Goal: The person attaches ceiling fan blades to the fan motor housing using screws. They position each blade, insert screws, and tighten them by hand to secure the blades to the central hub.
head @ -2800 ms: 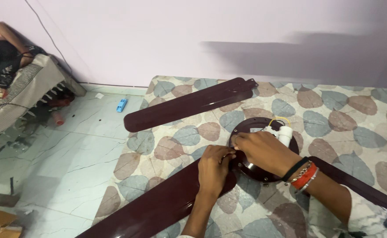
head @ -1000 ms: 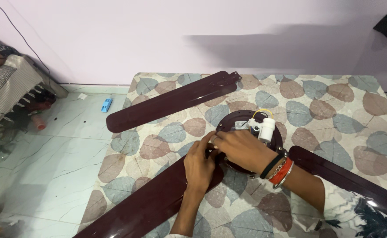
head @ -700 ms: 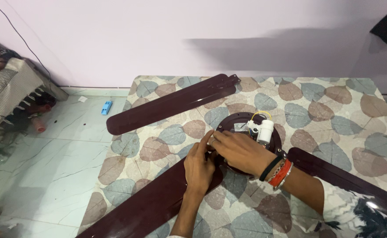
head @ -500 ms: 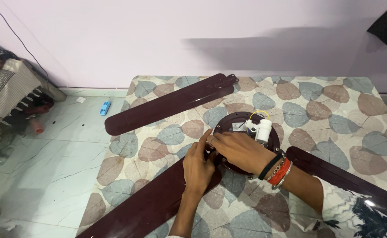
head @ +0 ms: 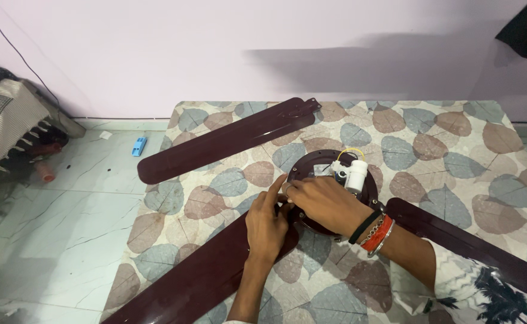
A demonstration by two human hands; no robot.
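Fan blade (head: 197,276) lower-left (long axis diagonal)

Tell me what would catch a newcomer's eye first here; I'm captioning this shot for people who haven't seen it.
A dark maroon ceiling fan lies taken apart on a leaf-patterned sheet: its round motor hub in the middle, with a white capacitor on top. Both hands, left hand and right hand, meet at the hub's near-left edge. Long blades spread out: one blade toward the wall, others near the bottom.
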